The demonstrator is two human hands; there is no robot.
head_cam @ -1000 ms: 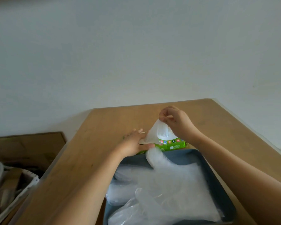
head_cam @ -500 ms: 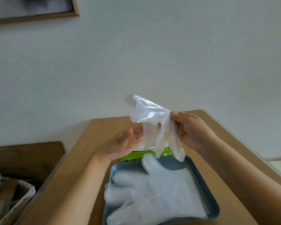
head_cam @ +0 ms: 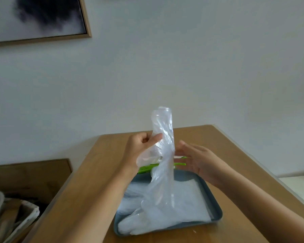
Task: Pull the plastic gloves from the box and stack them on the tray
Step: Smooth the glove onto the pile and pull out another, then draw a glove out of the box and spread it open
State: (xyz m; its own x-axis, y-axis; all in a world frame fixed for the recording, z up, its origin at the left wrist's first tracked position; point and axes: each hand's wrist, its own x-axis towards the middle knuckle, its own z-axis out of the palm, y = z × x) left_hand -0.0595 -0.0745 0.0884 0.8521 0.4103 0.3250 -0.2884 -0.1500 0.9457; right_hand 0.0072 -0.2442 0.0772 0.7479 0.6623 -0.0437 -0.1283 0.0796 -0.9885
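Head view.
- Loose glove [head_cam: 162,130]: twisted, upright, above far end of tray [head_cam: 217,210]. Lower end hangs toward stacked gloves [head_cam: 191,197]; contact unclear.
- Left hand [head_cam: 135,146]: thumb and fingers pinch glove mid-length.
- Right hand [head_cam: 200,160]: fingers straight, holds nothing, just right of glove.
- Box [head_cam: 146,168]: green, on tabletop [head_cam: 95,181], just beyond tray, mostly hidden.
- Step judged: untwist, then lay.
- Method: right hand takes free end, spreads film flat, aligns with stack before release.

This looks like a room in a home: a framed picture [head_cam: 37,16] hangs far left on a plain white wall [head_cam: 182,67], above a wooden counter [head_cam: 95,172]. A cluttered basket [head_cam: 25,218] sits near left.
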